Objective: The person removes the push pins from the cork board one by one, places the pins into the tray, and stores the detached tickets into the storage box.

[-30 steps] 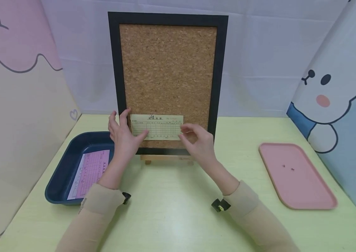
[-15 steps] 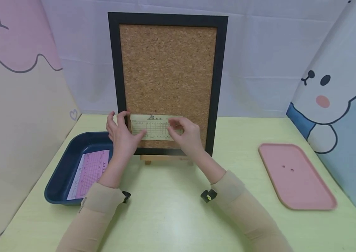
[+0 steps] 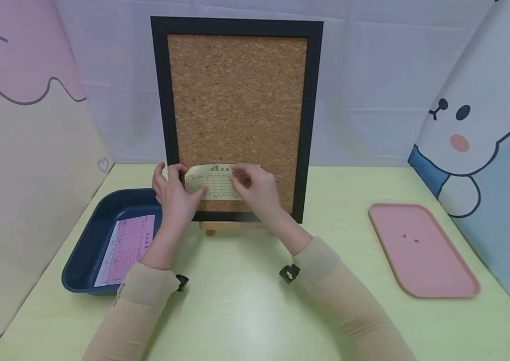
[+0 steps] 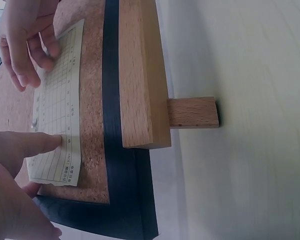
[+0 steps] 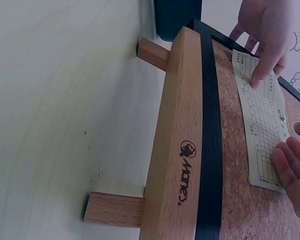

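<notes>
A pale yellow printed form (image 3: 218, 186) lies against the lower part of a black-framed corkboard (image 3: 241, 100). A small shiny pin (image 3: 215, 166) sits at its top edge. My left hand (image 3: 173, 194) pinches the form's left end, the thumb on the printed face and a fingertip behind, as the left wrist view shows. That end bows away from the cork. My right hand (image 3: 258, 191) is over the form's right half, fingers loosely bent, nothing seen between them. In the right wrist view, the right fingers (image 5: 289, 160) lie right at the form's surface.
The board stands on a wooden easel (image 5: 172, 135) with short feet. At left, a dark blue tray (image 3: 76, 250) holds pink and white forms (image 3: 130, 245). At right, a pink tray (image 3: 435, 271) holds two tiny dark pieces (image 3: 410, 238).
My right hand has moved left from the form's right edge across its face, toward the pin. The form's left end has bowed outward in my left hand, which stays almost in place.
</notes>
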The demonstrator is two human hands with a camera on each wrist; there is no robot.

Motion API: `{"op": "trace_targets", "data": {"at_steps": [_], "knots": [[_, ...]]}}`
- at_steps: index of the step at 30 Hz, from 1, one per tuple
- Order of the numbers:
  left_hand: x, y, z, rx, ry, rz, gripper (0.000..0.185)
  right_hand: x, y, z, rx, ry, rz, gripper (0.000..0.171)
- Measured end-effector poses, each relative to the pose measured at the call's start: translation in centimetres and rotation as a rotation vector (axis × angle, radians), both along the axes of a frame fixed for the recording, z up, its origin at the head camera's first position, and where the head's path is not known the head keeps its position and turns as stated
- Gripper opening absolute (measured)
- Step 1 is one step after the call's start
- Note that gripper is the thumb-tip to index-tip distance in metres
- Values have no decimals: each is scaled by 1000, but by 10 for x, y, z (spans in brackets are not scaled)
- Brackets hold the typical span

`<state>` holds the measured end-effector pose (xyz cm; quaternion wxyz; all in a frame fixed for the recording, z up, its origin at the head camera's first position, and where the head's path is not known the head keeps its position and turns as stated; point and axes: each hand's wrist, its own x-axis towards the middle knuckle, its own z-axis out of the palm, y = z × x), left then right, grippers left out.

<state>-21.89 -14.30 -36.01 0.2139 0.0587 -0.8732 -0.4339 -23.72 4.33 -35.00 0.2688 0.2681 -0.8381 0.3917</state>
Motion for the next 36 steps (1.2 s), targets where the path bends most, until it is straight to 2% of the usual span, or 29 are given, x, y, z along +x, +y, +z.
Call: {"op": "trace_targets", "data": {"at_steps": [6,11,17,21,31,36], "knots": [[2,-3,0,-10,-38,13,47,-3,-10,1,130,84,-106,16],[3,-7,2,-8,-54,20,41,-9,-21,1,196,152,-182,15],[4,-9,3,-2,-64,20,37,-14,-33,3,254,154,-252,18],[2,-11,4,-5,-66,27,37,-15,-40,4,268,139,-278,19],[1,-8,6,-20,-87,8,42,-14,-45,1,269,196,-355,17],[1,-7,6,-10,-97,11,41,-12,-46,1,273,206,-364,16]]}}
